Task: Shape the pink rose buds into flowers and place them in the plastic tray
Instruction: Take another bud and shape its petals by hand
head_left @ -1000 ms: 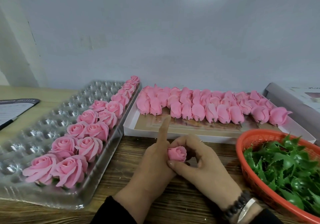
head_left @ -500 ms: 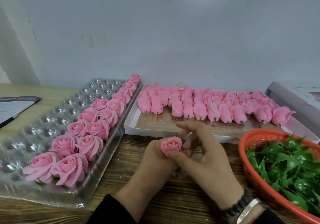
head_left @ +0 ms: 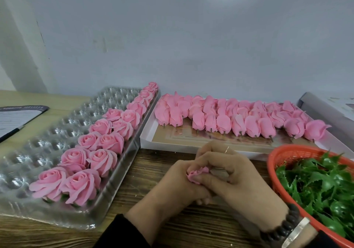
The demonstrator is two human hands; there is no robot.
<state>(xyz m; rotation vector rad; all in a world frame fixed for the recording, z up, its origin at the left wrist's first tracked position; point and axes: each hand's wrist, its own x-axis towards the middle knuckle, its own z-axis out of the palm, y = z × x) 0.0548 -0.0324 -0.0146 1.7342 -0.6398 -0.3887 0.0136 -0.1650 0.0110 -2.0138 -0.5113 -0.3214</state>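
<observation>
Right hand (head_left: 237, 178) now over bud (head_left: 197, 173) (tray (head_left: 23, 163) part-filled with roses (head_left: 103, 144))

A pink rose bud (head_left: 197, 174) (part-opened) sits pinched above the table; shaped roses (head_left: 107, 142) fill the plastic tray's (head_left: 38, 152) right columns.

Pink bud (head_left: 197, 174) between both hands' fingers (head_left: 216, 160)

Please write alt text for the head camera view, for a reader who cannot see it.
Both hands, left hand and right hand, pinch a pink rose bud over a wooden table. Shaped roses fill the plastic tray at left.
</observation>
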